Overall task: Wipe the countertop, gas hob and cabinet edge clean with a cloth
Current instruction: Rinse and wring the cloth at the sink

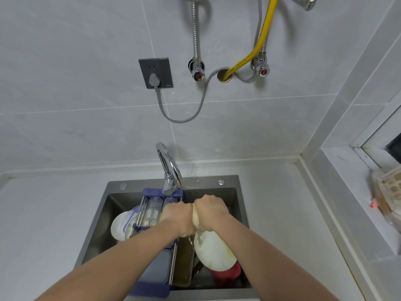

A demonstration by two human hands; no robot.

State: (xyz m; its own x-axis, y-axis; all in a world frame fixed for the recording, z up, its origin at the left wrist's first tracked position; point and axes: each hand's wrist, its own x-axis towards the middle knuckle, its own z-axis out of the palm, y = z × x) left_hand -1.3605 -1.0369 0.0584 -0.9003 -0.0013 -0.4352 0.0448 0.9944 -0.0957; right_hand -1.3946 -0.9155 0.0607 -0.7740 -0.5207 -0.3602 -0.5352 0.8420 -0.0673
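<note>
- Hands first: your left hand (176,217) and right hand (211,211) are pressed close together over the sink (236,205), both fists closed tight around the cloth (196,218).
- Cloth: you hold it bunched between the two fists; only a pale yellowish strip shows in the gap, and drops of water (190,241) fall from it just below your hands.
- Tap (168,168): its chrome arch rises behind your hands, with the spout ending just above and left of your left hand.
- Sink contents: a blue-framed drying rack (149,208) spans the left half, with clear glasses (155,205) lying in it; a white bowl (120,227) leans under its left side, and a white plate (213,254) sits below your right wrist, above something red (226,275).
- Countertop (43,224): pale grey on both sides of the sink, and it looks wet just behind the sink's back rim.
- Wall (86,83): grey tiles carry a dark socket (156,72) with a plug in it, two valves (261,69) and a yellow hose (263,38).
- Window ledge (347,166) on your right: a bag (387,192) of something you cannot make out rests on it.
</note>
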